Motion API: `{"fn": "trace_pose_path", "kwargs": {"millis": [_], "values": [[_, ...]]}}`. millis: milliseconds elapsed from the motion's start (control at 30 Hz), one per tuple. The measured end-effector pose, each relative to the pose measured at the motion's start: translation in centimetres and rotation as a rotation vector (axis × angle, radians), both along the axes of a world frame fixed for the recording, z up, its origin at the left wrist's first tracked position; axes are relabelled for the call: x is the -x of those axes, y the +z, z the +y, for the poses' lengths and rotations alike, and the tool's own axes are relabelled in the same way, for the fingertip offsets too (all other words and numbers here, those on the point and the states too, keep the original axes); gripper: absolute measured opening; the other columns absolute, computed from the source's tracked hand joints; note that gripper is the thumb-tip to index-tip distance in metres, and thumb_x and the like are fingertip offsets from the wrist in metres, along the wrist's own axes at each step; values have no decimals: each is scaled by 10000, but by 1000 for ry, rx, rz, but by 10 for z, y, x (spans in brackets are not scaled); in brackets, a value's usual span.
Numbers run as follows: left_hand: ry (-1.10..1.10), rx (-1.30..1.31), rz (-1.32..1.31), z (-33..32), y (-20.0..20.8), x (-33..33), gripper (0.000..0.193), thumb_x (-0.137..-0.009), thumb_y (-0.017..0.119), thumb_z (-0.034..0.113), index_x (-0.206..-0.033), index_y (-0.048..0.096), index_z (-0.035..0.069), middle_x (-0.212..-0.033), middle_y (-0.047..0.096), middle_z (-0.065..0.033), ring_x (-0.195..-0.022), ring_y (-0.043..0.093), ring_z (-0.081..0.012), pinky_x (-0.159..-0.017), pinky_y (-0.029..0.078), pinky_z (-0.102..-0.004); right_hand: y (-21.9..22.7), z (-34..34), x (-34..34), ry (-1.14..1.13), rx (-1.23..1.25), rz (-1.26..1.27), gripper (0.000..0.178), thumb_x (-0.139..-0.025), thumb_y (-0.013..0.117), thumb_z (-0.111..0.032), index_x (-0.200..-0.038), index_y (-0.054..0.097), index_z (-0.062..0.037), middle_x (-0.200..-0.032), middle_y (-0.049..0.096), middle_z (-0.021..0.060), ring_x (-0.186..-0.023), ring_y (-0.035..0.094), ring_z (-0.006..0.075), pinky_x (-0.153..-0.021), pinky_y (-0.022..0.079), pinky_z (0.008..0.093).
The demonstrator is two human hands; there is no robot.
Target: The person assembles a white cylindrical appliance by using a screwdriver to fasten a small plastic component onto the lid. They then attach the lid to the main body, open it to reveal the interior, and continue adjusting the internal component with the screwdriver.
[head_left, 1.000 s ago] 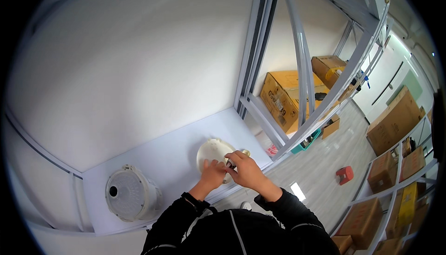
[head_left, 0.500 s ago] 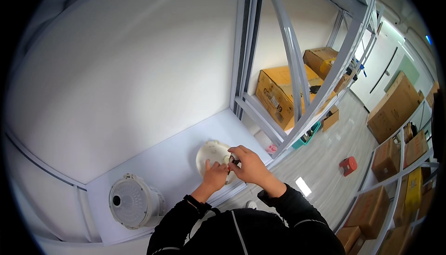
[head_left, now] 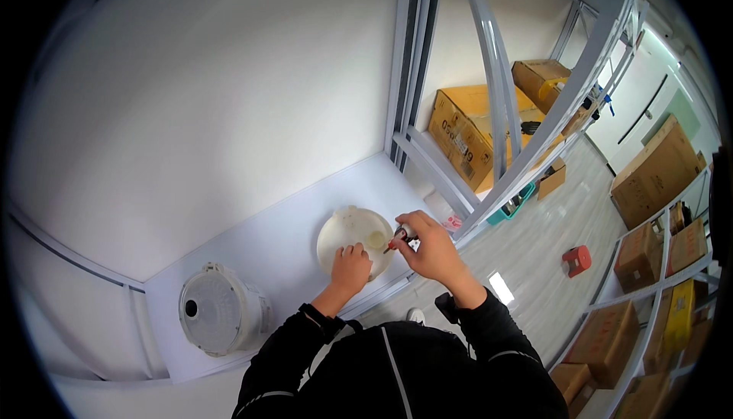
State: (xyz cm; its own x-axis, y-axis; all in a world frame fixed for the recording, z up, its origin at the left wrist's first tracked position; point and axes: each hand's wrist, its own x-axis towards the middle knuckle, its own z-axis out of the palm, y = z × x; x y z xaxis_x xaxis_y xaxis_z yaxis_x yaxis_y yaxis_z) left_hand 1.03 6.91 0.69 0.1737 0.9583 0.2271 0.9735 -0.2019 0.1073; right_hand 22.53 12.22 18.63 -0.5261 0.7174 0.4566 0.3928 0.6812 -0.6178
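A round cream-white cover (head_left: 342, 230), shaped like a shallow dish with a small round raised part inside, lies on the white shelf surface. My left hand (head_left: 352, 268) is closed at its near edge, fingertips curled over onto the inner face and thumb hidden. To the right of the cover, my right hand (head_left: 437, 254) pinches a small dark object with red and white parts (head_left: 398, 237); its exact kind is too small to tell. On the left stands a white cylindrical housing (head_left: 221, 311) with a clear ribbed face and a black round hole.
A grey metal frame (head_left: 504, 98) rises at the right, with a yellow-brown carton (head_left: 466, 133) behind it. A teal bin (head_left: 513, 204) and a red stool (head_left: 576, 260) are on the floor. Shelves with cardboard boxes (head_left: 607, 343) line the far right.
My right hand has moved right, off the cover's middle, carrying the small object with it. My left hand stays at the cover, fingers more curled. The whole view has shifted slightly.
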Motion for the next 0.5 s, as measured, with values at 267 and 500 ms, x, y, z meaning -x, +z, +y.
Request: {"fn": "trace_pose_path", "kwargs": {"millis": [267,500], "values": [[51,48,-333,1,27,-6,172,-999,715,239,-1053,688,78,-1097,660,-98,-1044,674,-348,-918,524,-499,6,4,-18,-95,6,131,390,-886,857,-70,-1227,681,-1,-1093,715,170,-904,738,342,-761,589,378],[-79,77,-534,18,41,-42,102,-1031,672,183,-1069,660,88,-1031,726,-116,-1038,685,-372,-894,530,-489,-2,17,-57,-163,-26,188,377,-893,859,-113,-1216,688,-22,-1082,717,150,-861,702,328,-703,568,376]]}}
